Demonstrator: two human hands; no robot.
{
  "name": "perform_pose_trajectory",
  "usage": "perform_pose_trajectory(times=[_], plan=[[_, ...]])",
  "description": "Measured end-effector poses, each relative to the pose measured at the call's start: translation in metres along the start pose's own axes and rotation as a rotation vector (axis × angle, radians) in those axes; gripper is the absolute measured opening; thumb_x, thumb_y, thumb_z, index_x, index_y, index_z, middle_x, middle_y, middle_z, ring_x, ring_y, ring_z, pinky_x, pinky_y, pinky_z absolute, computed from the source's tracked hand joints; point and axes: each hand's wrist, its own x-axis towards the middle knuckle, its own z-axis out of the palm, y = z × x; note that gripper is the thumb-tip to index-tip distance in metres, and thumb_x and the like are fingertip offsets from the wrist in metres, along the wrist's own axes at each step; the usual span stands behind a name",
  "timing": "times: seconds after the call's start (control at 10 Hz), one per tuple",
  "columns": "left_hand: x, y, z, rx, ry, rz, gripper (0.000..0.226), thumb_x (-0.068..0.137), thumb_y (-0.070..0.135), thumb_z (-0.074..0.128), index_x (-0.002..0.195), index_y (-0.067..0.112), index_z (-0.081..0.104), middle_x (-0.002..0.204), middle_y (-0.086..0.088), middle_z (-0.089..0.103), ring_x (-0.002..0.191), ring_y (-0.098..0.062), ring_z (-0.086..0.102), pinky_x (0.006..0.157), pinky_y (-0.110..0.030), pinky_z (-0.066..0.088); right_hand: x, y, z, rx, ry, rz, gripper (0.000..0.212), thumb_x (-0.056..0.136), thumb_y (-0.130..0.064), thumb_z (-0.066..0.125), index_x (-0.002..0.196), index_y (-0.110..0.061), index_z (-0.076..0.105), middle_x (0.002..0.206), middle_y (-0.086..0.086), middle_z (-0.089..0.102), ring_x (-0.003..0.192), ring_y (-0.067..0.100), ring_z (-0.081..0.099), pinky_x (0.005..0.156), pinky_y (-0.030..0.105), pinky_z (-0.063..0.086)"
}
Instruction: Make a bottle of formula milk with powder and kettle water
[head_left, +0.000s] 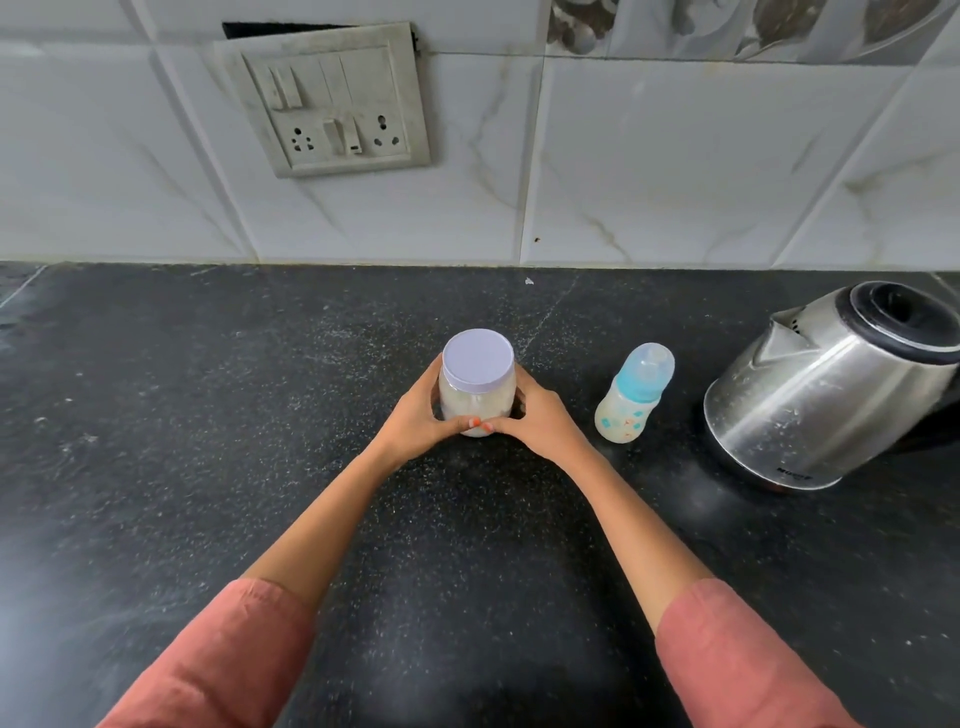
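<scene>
Jar (477, 395) stands between left hand (415, 422) and right hand (541, 422).

We take this for a home kitchen. We see a black speckled stone bench (208, 415) running against a wall of glossy white marble-veined tiles (675, 156), with a grimy white switch-and-socket plate (332, 104) at the upper left of the frame. At the right edge stands a stainless steel electric kettle with a black lid (831, 395), and left of it a small clear baby bottle with a blue collar (631, 395).
</scene>
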Motion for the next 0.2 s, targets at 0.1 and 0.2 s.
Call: perform_pose_trajectory(times=[0.1, 0.2], plan=[[-0.010, 0.004, 0.001, 0.080, 0.053, 0.009, 0.094, 0.072, 0.032, 0.073, 0.146, 0.022, 0.016, 0.147, 0.005, 0.032, 0.132, -0.011, 0.033, 0.109, -0.032, 0.029, -0.013, -0.002, -0.002, -0.003, 0.043, -0.008, 0.063, 0.082, -0.020, 0.066, 0.138, -0.016, 0.037, 0.139, 0.006, 0.048, 0.129, 0.021, 0.043, 0.108, 0.039, 0.036], [-0.020, 0.013, 0.007, 0.139, 0.139, -0.008, 0.092, 0.082, 0.022, 0.068, 0.147, 0.017, 0.004, 0.154, 0.000, 0.016, 0.138, -0.015, 0.021, 0.110, -0.025, 0.017, -0.024, -0.005, -0.006, -0.044, 0.243, 0.000, 0.042, 0.090, -0.021, 0.056, 0.130, -0.011, 0.050, 0.127, 0.008, 0.059, 0.117, 0.019, 0.055, 0.098, 0.029, 0.043]])
